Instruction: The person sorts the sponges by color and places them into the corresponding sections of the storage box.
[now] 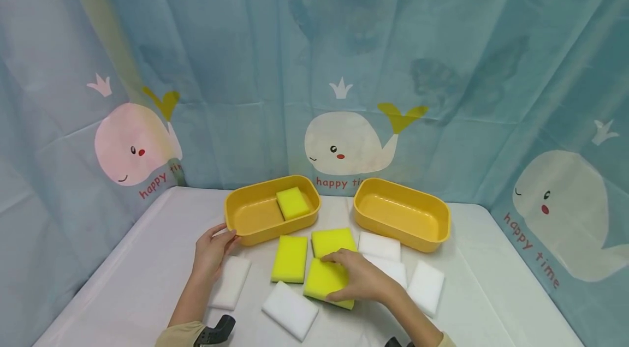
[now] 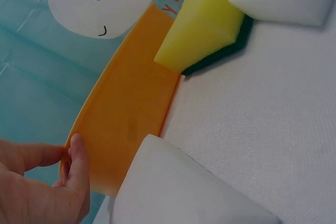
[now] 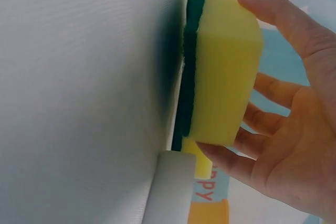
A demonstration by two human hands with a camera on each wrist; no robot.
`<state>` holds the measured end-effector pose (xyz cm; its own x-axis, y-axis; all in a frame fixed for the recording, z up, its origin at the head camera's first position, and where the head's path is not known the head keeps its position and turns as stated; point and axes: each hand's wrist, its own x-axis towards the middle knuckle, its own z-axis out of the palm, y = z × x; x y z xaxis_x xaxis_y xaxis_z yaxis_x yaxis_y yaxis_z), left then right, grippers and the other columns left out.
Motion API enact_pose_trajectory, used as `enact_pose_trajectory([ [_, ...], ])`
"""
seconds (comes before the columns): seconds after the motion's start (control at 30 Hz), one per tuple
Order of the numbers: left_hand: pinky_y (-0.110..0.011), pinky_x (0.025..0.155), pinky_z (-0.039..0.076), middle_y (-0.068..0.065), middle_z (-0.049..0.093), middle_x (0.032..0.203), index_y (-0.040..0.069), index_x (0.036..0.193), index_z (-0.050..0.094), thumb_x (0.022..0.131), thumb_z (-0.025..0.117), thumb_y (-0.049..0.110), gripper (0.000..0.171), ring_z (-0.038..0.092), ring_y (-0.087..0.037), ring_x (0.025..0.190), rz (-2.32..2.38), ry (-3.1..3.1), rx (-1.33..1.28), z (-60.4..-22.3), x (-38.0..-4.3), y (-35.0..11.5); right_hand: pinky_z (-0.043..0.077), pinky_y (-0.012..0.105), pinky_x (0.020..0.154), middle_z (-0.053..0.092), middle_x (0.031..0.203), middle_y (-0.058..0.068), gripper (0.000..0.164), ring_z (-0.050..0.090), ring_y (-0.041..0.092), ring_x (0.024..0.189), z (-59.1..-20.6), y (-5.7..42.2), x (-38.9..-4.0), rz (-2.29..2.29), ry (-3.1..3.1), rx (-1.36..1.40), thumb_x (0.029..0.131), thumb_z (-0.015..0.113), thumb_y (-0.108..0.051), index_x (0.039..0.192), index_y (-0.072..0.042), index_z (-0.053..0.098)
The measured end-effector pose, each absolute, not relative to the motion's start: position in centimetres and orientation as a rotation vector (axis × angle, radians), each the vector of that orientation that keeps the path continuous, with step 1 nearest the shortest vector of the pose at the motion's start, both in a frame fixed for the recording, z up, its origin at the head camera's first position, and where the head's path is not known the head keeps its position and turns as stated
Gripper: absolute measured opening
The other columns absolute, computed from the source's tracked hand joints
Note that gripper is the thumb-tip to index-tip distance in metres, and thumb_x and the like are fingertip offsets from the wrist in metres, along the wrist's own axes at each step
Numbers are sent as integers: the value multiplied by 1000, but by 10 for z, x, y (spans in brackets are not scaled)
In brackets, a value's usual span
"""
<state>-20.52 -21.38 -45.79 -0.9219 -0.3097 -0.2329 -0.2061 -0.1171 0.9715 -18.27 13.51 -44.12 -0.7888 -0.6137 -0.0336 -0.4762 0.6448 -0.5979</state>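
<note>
My left hand [image 1: 211, 253] pinches the near left corner of a yellow plastic bin [image 2: 126, 87], thumb and fingers on either side of its rim. A yellow sponge [image 1: 293, 203] with a dark underside lies inside that bin, towards its right end. Over the middle of the table, my right hand [image 1: 361, 276] holds another yellow sponge [image 3: 226, 66] by its opposite edges, its dark green scouring layer facing the table. Two more yellow sponges [image 1: 289, 259] [image 1: 334, 241] lie just beyond and to the left of it.
A second yellow bin [image 1: 400, 210] stands at the back right, with nothing inside. Several white sponges lie about: one beside the left forearm [image 1: 232, 283], one at the front [image 1: 291, 310], others right of the right hand [image 1: 426, 288]. A whale-print curtain [image 1: 265, 74] closes off the back.
</note>
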Motion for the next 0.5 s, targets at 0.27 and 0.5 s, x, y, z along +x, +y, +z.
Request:
enact_pose_trajectory([
  [0.27,-19,90,58,-24,49,138,-5,162,30,108,57,8,61,68,3,81,-2241,-2025,607,-459,-205,-215,53,41,104,65,127,2,72,60,19,117,-438,136,-183,-856,2647,-910,79,94,-37,140,-11,65],
  [0.5,-20,93,58,-25,50,140,-5,162,29,108,57,8,62,69,3,82,-2258,-2025,596,-458,-206,-216,53,39,104,66,126,1,70,61,19,117,-435,138,-181,-880,2664,-937,79,94,-38,138,-11,66],
])
